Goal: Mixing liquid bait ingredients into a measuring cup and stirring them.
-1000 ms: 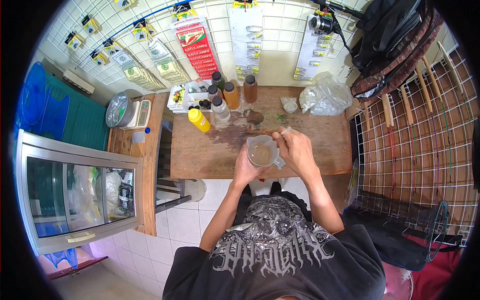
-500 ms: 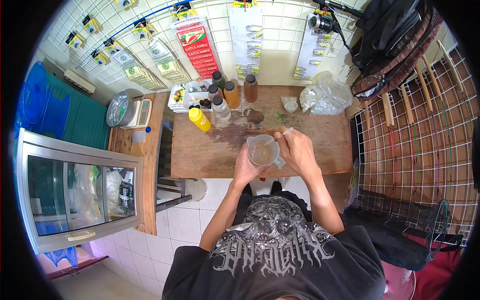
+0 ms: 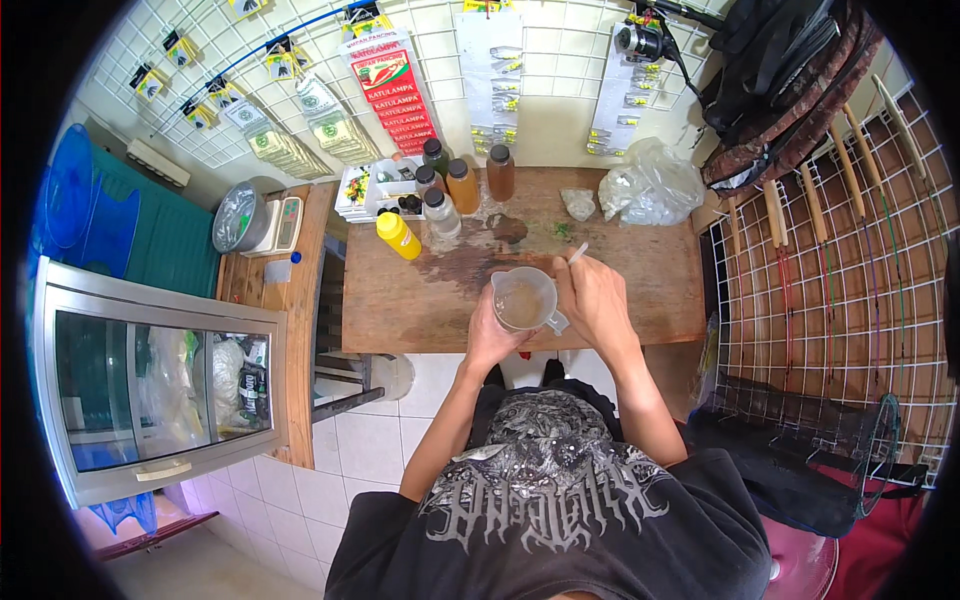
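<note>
A translucent plastic measuring jug (image 3: 541, 290) with a cloudy brownish liquid inside sits near the table's front edge, its handle toward the lower right. My left hand (image 3: 488, 335) is closed round the jug's left side. At its right rim, my right hand (image 3: 600, 303) pinches a thin white handle (image 3: 579, 252) that sticks up past the fingers; its lower end is hidden, so I cannot tell what kind of utensil it is. Beyond the jug stand a yellow squeeze bottle (image 3: 399, 236), a clear dark-capped bottle (image 3: 441, 213), an amber bottle (image 3: 462, 187) and a brown bottle (image 3: 501, 174).
On the wooden table (image 3: 640, 290) lie a small bag of whitish stuff (image 3: 577, 204) and a larger clear bag (image 3: 652, 185). A white organizer box (image 3: 357, 213) stands back left. To the left are a scale (image 3: 287, 224) and a glass-fronted cabinet (image 3: 165, 395); rods hang on a right-hand grid.
My right hand has shifted slightly, and the white handle in it now points up more steeply. My left hand keeps the jug in nearly the same place.
</note>
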A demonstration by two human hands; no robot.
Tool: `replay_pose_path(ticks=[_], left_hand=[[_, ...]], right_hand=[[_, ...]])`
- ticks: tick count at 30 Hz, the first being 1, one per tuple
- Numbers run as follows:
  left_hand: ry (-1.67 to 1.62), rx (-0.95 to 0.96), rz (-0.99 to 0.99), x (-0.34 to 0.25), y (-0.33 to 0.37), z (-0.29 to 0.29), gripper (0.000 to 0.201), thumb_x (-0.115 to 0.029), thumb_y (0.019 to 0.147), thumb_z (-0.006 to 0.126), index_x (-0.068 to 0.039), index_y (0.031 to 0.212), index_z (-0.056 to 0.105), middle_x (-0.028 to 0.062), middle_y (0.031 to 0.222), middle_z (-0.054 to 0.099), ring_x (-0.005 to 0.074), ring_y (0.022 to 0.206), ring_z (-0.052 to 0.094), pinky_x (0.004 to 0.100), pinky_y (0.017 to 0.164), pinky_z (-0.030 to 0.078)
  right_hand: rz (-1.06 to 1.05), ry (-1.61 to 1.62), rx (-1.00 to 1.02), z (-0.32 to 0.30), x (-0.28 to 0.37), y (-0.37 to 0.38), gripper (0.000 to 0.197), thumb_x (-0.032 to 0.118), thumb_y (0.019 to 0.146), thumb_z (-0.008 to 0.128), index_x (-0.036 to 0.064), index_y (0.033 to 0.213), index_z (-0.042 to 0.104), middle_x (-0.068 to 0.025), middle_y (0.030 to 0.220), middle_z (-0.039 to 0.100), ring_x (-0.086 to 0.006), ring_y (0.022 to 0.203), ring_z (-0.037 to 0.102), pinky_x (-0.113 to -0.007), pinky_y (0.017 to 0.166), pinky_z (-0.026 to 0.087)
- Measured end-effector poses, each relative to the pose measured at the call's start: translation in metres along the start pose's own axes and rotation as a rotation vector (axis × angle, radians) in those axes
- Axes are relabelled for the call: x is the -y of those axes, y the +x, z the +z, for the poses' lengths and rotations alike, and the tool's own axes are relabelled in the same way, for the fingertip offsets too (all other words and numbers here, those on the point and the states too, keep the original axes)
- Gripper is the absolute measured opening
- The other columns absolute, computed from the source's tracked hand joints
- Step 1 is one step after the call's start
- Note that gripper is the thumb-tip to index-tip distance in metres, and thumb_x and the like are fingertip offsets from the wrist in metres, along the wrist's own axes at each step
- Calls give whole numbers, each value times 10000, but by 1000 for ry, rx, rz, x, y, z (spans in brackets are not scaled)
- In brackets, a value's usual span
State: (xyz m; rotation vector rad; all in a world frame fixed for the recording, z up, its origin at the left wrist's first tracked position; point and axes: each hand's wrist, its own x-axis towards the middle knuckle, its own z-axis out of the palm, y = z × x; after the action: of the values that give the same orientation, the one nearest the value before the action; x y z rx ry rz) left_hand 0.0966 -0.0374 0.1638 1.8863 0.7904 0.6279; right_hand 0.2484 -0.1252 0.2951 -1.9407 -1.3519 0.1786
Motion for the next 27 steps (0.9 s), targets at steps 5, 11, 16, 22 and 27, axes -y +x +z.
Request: replay_pose_path(ticks=[5,11,16,22,27], left_hand=[[-69,-5,-1,3,-1,0,954,-169,591,958,-75,1403,466,152,1298,635,335,1207,628,436,995,518],[-61,-18,-7,5,-3,1,971,-155,590,956,-76,1416,452,158,1305,632,333,1213,624,434,1003,514],[-44,-2,5,6,-4,1,1011,-140,593,959,-85,1447,421,154,1318,631,318,1216,630,425,1010,518],[-41,1,14,6,-4,0,1023,-150,595,959,-87,1457,413,156,1319,629,321,1220,630,431,1008,520],[-25,-9,36,8,-2,0,1030,-152,594,958,-90,1466,412,153,1316,632,321,1215,633,428,1006,523]], right_hand=[[-14,79,136,0,2,-1,217,171,998,558,1,885,632,-237,774,654,-454,745,635,-507,669,488],[-9,153,93,2,4,-1,210,163,993,568,-1,876,627,-228,765,644,-445,751,635,-511,672,492],[-100,42,-53,4,6,0,203,164,990,575,1,879,619,-226,763,636,-434,768,636,-515,664,486],[-60,-22,-60,0,7,6,220,178,984,587,-4,865,619,-220,759,641,-433,752,635,-516,661,485],[-9,30,97,1,7,4,233,198,995,571,-4,891,625,-221,764,649,-429,760,641,-518,674,486]])
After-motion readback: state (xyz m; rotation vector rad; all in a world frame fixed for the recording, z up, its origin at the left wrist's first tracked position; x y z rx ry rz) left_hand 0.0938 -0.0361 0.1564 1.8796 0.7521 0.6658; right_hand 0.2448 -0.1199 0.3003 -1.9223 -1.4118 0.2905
